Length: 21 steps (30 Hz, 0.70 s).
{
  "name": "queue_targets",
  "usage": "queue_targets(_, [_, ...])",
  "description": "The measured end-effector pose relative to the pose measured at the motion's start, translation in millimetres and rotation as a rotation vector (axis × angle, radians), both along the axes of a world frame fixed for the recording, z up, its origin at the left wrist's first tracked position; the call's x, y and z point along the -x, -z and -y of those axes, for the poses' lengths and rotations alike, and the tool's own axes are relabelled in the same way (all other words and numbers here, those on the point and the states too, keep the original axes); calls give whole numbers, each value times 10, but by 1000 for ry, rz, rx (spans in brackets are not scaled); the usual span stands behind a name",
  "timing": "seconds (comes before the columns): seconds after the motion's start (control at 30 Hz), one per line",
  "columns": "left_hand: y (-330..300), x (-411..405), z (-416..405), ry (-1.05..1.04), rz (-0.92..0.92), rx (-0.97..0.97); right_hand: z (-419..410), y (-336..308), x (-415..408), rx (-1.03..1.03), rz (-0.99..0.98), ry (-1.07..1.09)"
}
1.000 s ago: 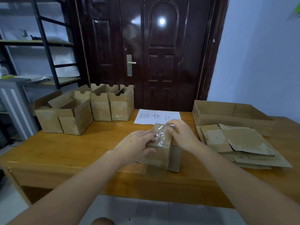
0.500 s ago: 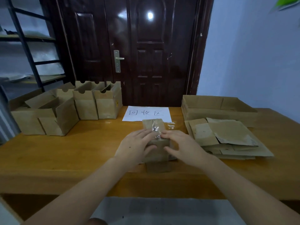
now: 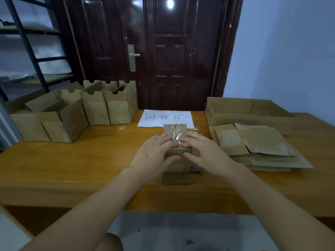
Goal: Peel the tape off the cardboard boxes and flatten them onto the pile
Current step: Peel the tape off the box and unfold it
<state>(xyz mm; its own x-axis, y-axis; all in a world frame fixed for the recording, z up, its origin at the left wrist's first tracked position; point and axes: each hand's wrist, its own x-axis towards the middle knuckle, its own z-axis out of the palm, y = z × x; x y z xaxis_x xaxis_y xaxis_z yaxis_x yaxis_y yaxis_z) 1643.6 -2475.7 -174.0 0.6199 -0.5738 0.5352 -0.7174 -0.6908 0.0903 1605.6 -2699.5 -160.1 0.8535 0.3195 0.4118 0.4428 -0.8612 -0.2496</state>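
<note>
Cardboard box [image 3: 177,161] stands at the centre of the frame on the wooden table [image 3: 90,160], gripped from both sides: the left hand [image 3: 154,155] curls round its left face, the right hand [image 3: 206,153] round its right, thumbs low on the near face. Clear tape [image 3: 176,134] crinkles along its top seam between the fingertips. Right of centre lies the flattened pile [image 3: 262,147]. Farther back, open boxes [image 3: 101,107] fill the left, and a handwritten paper sign [image 3: 166,117] lies before the dark door [image 3: 163,51]
</note>
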Motion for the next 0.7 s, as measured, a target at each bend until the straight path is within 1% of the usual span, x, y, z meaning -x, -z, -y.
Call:
queue_targets(0.27, [4, -5, 112, -15, -65, 19, 15, -20, -15, 24, -11, 14])
queue_targets(0.37, [1, -11, 101, -7, -66, 11, 15, -24, -15, 34, -10, 13])
queue_targets(0.57, [15, -12, 96, 0, -74, 10, 5, -82, -5, 134, 4, 28])
queue_targets(0.7, [-6, 6, 92, -1, -73, 6, 6, -66, -9, 136, 11, 23])
